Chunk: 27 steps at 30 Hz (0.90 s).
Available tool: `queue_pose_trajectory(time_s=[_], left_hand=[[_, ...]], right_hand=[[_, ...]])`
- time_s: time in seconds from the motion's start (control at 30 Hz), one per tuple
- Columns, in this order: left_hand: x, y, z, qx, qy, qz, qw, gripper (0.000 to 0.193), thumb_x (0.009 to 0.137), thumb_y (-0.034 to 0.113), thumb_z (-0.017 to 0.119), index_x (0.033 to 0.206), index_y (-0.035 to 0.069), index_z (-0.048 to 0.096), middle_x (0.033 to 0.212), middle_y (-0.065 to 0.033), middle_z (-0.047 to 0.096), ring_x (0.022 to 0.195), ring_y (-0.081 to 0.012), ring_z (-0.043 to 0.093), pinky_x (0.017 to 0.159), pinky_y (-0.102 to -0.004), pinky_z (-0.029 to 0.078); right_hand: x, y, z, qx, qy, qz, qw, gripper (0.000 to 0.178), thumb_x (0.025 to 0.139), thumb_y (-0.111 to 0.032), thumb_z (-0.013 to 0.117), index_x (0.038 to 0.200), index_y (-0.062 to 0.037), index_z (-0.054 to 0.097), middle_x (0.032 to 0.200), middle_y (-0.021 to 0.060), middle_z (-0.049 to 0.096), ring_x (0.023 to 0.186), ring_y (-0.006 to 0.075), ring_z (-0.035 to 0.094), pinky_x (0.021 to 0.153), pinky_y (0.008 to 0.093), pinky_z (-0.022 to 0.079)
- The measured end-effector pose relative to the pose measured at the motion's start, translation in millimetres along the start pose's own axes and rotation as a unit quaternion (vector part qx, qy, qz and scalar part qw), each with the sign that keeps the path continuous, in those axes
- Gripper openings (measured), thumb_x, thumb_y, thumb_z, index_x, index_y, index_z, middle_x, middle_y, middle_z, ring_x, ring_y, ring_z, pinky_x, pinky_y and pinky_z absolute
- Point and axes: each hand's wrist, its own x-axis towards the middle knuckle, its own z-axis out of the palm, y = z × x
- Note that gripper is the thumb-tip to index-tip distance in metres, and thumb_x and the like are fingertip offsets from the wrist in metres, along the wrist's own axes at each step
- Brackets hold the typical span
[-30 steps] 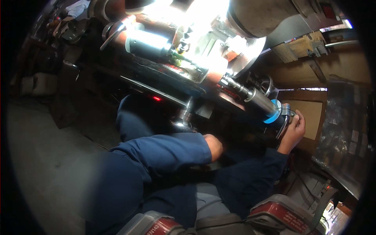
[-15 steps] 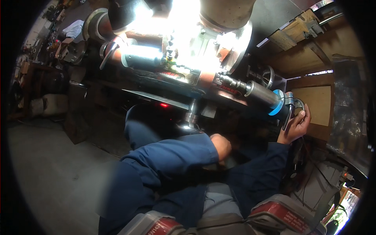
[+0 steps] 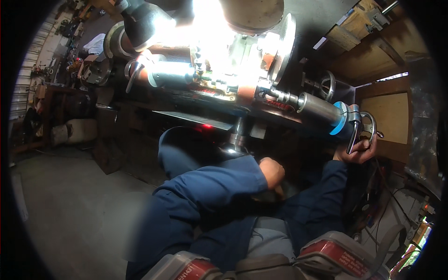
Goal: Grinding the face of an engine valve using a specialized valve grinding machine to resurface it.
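At the right end of a machine [image 3: 172,100], my right hand [image 3: 358,152] curls round the lower rim of a metal handwheel [image 3: 373,126]. Just beside it hangs a bent lever [image 3: 353,135]. A metal cylinder [image 3: 319,111] with a blue ring [image 3: 339,118] leads from the handwheel toward the brightly lit middle of the machine. My left hand [image 3: 272,172] is in front of my body, below the machine. Its back and wrist show, while its fingers fall in shadow and are mostly hidden. A round shiny metal knob or base [image 3: 234,149] stands near it.
A dark lamp head [image 3: 147,25] and another rounded housing [image 3: 254,16] hang over the machine, with strong glare between them. A large disc wheel [image 3: 283,49] stands behind. Wooden boards [image 3: 385,112] border the right; cables [image 3: 385,186] hang below them. Clutter fills the far left.
My right hand has moved downward along the handwheel, to its lower rim. The whole view has shifted a little. My left hand keeps about the same pose.
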Motion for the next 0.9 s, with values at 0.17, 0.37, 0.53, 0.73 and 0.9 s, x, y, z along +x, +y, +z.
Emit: queue_pose_trajectory(time_s=[0.17, 0.37, 0.53, 0.73, 0.9], left_hand=[[-2, -5, 5, 0.018, 0.034, -0.003, 0.999, 0.02, 0.085, 0.016, 0.065, 0.1, 0.006, 0.074, 0.086, -0.01, 0.076, 0.087, -0.0278, 0.075, 0.072, -0.039, 0.056], [-2, -7, 3, 0.022, 0.008, -0.006, 1.0, 0.023, 0.088, 0.016, 0.064, 0.106, 0.005, 0.072, 0.087, -0.0107, 0.076, 0.087, -0.0283, 0.075, 0.071, -0.0385, 0.056], [-2, -9, 3, 0.039, 0.033, 0.001, 0.999, 0.021, 0.091, 0.016, 0.061, 0.106, 0.004, 0.07, 0.083, -0.0098, 0.075, 0.083, -0.028, 0.075, 0.069, -0.0391, 0.055], [1, -10, 7, 0.039, 0.064, 0.006, 0.997, 0.02, 0.09, 0.015, 0.06, 0.104, 0.005, 0.07, 0.079, -0.0091, 0.074, 0.079, -0.0272, 0.074, 0.069, -0.0388, 0.055], [0, -10, 7, 0.036, 0.059, 0.01, 0.998, 0.02, 0.089, 0.015, 0.06, 0.103, 0.005, 0.07, 0.079, -0.0094, 0.074, 0.079, -0.0273, 0.074, 0.07, -0.0381, 0.054]], right_hand=[[-13, 11, 0, -0.031, 0.001, -0.033, 0.999, 0.045, 0.111, -0.032, 0.039, 0.122, 0.0068, 0.058, 0.115, 0.0181, 0.062, 0.106, 0.0274, 0.062, 0.088, 0.0376, 0.05], [-34, 23, 28, 0.053, 0.134, -0.039, 0.989, 0.045, 0.108, -0.035, 0.047, 0.119, 0.0071, 0.059, 0.123, 0.0192, 0.06, 0.109, 0.0275, 0.063, 0.097, 0.0405, 0.052], [-31, 13, 34, 0.099, 0.151, -0.039, 0.983, 0.046, 0.108, -0.036, 0.049, 0.122, 0.0063, 0.058, 0.12, 0.0191, 0.062, 0.108, 0.0287, 0.064, 0.096, 0.0417, 0.052], [10, -6, -6, -0.004, -0.063, 0.025, 0.998, 0.046, 0.108, -0.035, 0.048, 0.125, 0.0057, 0.06, 0.116, 0.0206, 0.067, 0.105, 0.0302, 0.068, 0.093, 0.0373, 0.054], [26, -21, -8, 0.095, -0.139, 0.147, 0.975, 0.052, 0.109, -0.038, 0.047, 0.128, 0.0077, 0.062, 0.126, 0.0225, 0.065, 0.119, 0.0292, 0.063, 0.103, 0.0399, 0.048]])
